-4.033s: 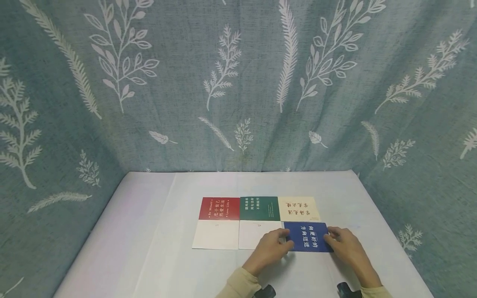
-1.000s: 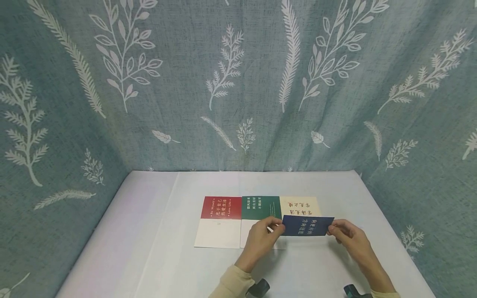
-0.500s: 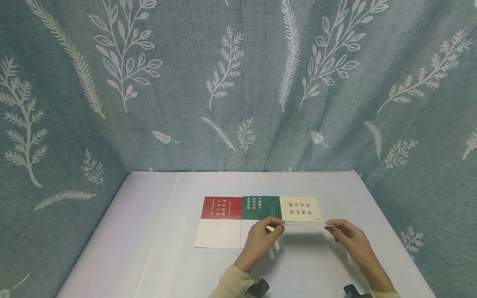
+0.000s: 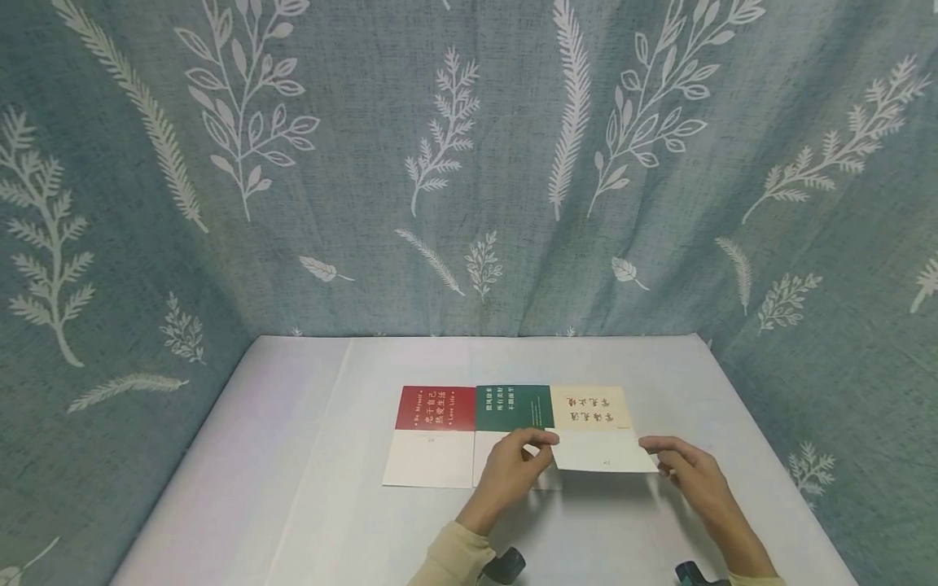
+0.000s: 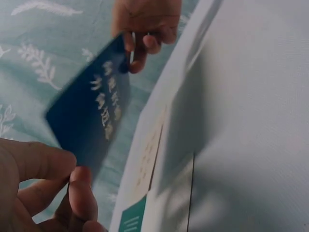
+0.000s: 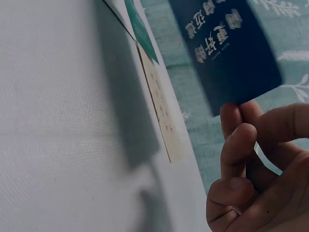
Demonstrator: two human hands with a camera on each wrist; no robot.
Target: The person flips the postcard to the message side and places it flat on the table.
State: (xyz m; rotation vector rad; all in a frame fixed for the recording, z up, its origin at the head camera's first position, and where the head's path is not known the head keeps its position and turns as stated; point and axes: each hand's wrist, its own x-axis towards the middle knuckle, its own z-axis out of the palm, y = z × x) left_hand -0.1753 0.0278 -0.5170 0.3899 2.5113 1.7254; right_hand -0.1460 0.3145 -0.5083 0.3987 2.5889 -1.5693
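A postcard (image 4: 602,452) hangs tilted above the table, its white side showing in the head view. Its dark blue face with light lettering shows in both wrist views, as on the blue side of the postcard (image 5: 94,104). My left hand (image 4: 509,476) pinches one short end between thumb and fingers. At the opposite end, my right hand (image 4: 692,476) pinches a corner, which the right wrist view shows closely. Just behind the held postcard lies a cream card (image 4: 589,407) with brown characters.
A red card (image 4: 436,409) and a green card (image 4: 513,407) lie left of the cream one in a row. In front of them are a white card (image 4: 428,460) and another white card (image 4: 484,456), partly behind my left hand. A leaf-patterned curtain (image 4: 366,163) surrounds the white table (image 4: 322,456).
Both hands have lifted the blue postcard off the table and flipped it, passing through edge-on, so its white side now faces the head camera. The other cards stay put.
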